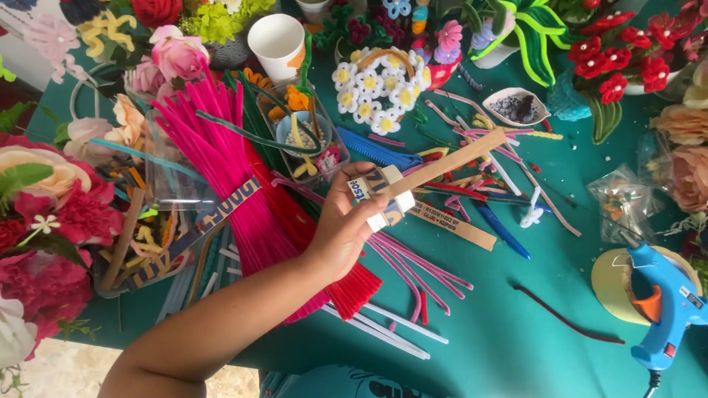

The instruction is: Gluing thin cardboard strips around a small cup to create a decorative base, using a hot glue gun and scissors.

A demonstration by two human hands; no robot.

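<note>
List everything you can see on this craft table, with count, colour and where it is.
table: one, teal, under everything
pipe cleaners: large bundle, pink, left of centre
paper cup: one, white, top centre
daisy basket: one, white and yellow, top centre
glue gun: one, blue with orange trigger, lower right
fabric flowers: many, red, pink and cream, left edge
loose stem: one, dark red, lower right
wooden sticks: small banded bundle, tan, centre, held up
left hand: one, fingers around the sticks
right hand: not in view
</note>
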